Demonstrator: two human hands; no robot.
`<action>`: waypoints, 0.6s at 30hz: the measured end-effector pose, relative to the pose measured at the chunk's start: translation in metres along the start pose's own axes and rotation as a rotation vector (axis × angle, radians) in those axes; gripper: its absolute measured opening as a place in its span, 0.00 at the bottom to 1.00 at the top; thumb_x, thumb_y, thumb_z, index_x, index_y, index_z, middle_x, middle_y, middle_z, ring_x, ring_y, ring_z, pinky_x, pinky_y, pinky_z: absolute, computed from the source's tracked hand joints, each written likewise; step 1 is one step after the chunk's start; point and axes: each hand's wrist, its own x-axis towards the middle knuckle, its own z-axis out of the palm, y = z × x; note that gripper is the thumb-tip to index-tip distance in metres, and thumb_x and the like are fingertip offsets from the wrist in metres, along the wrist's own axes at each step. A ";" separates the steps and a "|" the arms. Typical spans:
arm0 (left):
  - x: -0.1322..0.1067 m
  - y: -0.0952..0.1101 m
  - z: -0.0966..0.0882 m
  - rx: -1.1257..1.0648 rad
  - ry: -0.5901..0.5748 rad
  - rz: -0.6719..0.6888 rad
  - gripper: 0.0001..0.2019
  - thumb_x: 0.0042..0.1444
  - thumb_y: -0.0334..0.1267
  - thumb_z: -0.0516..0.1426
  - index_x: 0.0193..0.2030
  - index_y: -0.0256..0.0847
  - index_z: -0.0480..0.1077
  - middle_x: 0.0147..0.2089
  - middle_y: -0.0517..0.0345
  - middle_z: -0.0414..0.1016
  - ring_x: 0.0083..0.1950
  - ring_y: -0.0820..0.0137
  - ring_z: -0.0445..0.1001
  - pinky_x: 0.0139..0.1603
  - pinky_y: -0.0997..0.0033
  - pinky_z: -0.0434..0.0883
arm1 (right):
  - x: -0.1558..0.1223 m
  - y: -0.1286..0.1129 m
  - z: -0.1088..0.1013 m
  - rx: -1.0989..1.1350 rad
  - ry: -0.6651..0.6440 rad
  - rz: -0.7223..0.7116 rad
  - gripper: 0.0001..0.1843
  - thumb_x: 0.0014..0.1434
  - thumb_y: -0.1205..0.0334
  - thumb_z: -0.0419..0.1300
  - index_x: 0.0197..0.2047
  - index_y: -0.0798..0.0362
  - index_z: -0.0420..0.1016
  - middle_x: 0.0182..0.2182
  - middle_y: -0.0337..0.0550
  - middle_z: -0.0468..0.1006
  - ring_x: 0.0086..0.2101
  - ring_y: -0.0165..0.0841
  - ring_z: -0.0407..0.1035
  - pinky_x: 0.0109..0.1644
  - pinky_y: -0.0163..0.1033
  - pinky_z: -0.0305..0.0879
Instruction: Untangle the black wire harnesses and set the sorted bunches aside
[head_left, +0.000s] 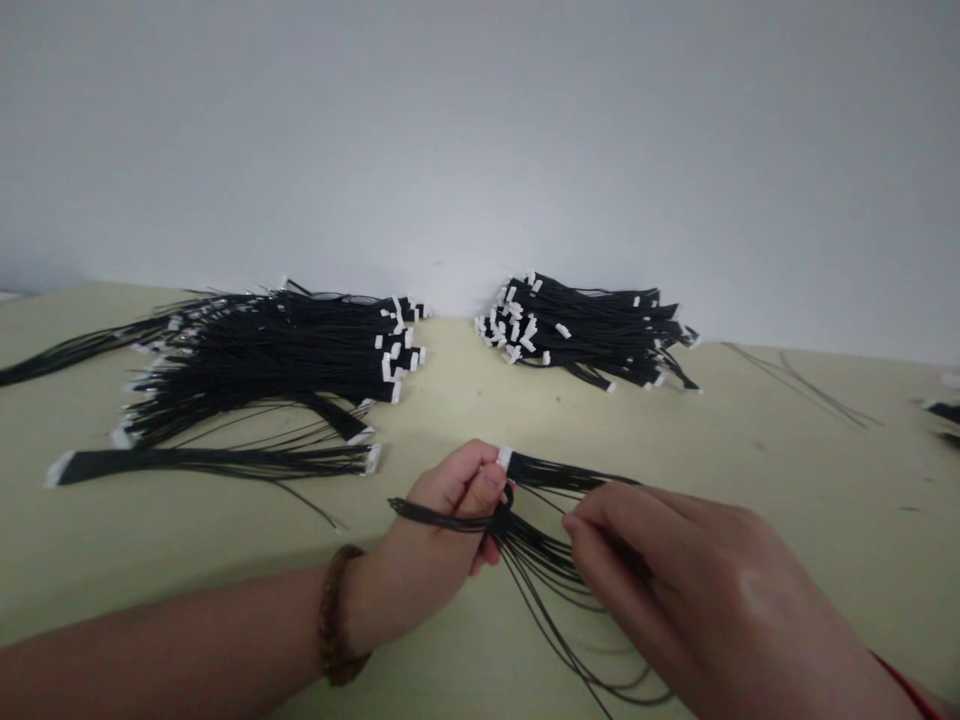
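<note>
My left hand pinches a black wire harness near its white connector. A bundle of loose black wires also runs through the left hand's grip, with its tips sticking out on the left and its other end looping down to the right. Over the harness wires is my right hand, thumb and forefinger pressed together on a thin black wire that leads toward the connector. The right fingers hide part of the harness behind them.
A large pile of black wire harnesses lies at the back left, and a smaller harness pile at the back right by the wall. One separate harness rests in front of the left pile. Stray wires lie at the right.
</note>
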 end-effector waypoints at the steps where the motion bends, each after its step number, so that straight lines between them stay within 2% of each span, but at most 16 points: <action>1: 0.000 0.000 0.000 0.007 -0.004 0.004 0.17 0.57 0.52 0.45 0.32 0.40 0.60 0.19 0.67 0.58 0.16 0.80 0.59 0.14 0.82 0.53 | 0.000 -0.001 0.000 -0.005 -0.001 0.003 0.12 0.57 0.67 0.48 0.23 0.53 0.61 0.17 0.36 0.63 0.18 0.27 0.59 0.21 0.34 0.49; 12: -0.001 0.002 -0.002 0.129 -0.004 0.082 0.17 0.58 0.51 0.44 0.32 0.38 0.62 0.19 0.66 0.59 0.18 0.81 0.61 0.16 0.83 0.56 | -0.001 -0.002 -0.002 0.041 -0.069 0.020 0.12 0.57 0.66 0.49 0.22 0.53 0.60 0.17 0.36 0.62 0.18 0.26 0.58 0.20 0.33 0.48; 18: -0.003 0.000 -0.002 0.079 -0.091 0.019 0.17 0.58 0.51 0.44 0.32 0.38 0.62 0.17 0.65 0.60 0.16 0.81 0.58 0.15 0.83 0.53 | -0.001 -0.001 0.001 0.008 -0.050 0.019 0.10 0.57 0.68 0.50 0.24 0.53 0.62 0.19 0.36 0.64 0.20 0.27 0.59 0.23 0.34 0.48</action>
